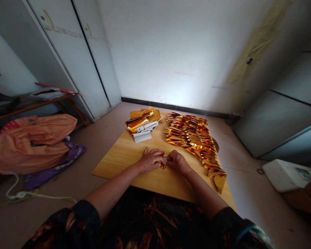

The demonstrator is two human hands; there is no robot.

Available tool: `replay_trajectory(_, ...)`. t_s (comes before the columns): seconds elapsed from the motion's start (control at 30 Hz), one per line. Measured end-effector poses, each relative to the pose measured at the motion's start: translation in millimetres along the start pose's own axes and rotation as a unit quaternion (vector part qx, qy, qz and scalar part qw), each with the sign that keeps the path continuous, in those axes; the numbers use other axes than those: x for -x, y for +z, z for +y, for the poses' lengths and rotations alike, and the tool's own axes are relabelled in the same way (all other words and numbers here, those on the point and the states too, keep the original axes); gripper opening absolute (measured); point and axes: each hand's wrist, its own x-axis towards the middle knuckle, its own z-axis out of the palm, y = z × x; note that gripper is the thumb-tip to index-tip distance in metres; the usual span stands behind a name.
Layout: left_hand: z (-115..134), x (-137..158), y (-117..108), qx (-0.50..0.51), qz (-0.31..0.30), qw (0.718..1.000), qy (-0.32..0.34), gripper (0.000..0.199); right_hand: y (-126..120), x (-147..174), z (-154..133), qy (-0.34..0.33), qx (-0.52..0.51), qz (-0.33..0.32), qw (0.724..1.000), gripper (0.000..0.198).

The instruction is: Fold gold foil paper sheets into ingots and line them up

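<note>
A small piece of shiny gold foil paper (162, 166) lies between my hands on the wooden table, mostly hidden by the fingers. My left hand (150, 161) is palm down, its thumb and forefinger closed on the left side of the piece and its other fingers bent loosely above. From the right, my right hand (179, 162) pinches the edge of the same piece with curled fingers. To the right lie rows of folded gold foil pieces (189, 133), overlapping one another. Behind my left hand sits a pile of gold foil sheets (142, 119) with folded white paper (143, 136) beside it.
The wooden table (119, 157) stands near a white wall. At left are an orange bag (36, 141), a purple bag (55, 164), a white cable (46, 196) and a low wooden stand (79, 112). A white plastic container (283, 175) is on the floor at right.
</note>
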Motion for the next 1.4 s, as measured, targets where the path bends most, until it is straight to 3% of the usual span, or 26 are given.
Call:
replay_trajectory(0.27,8,14,7,-0.047,0.024,0.999,0.002,0.025,2,23,-16,-0.028,0.047,0.083,0.995,0.017)
replay_trajectory(0.67,26,20,17,-0.083,0.082,0.993,-0.035,0.028,-1,57,-33,-0.083,0.205,0.007,0.975,0.015)
replay_trajectory(0.97,31,25,22,-0.096,0.09,0.99,-0.053,0.034,7,55,-36,-0.045,0.217,0.066,0.973,0.011)
replay_trajectory(1.13,45,28,29,-0.109,0.11,0.985,-0.082,0.04,6,48,-40,-0.051,0.236,0.037,0.97,0.013)
replay_trajectory(1.27,46,27,21,-0.101,0.12,0.986,-0.063,0.047,1,44,-34,-0.054,0.246,0.02,0.968,0.014)
replay_trajectory(1.4,31,22,4,-0.06,0.105,0.992,-0.022,0.048,-6,40,-30,-0.079,0.246,-0.006,0.966,0.02)
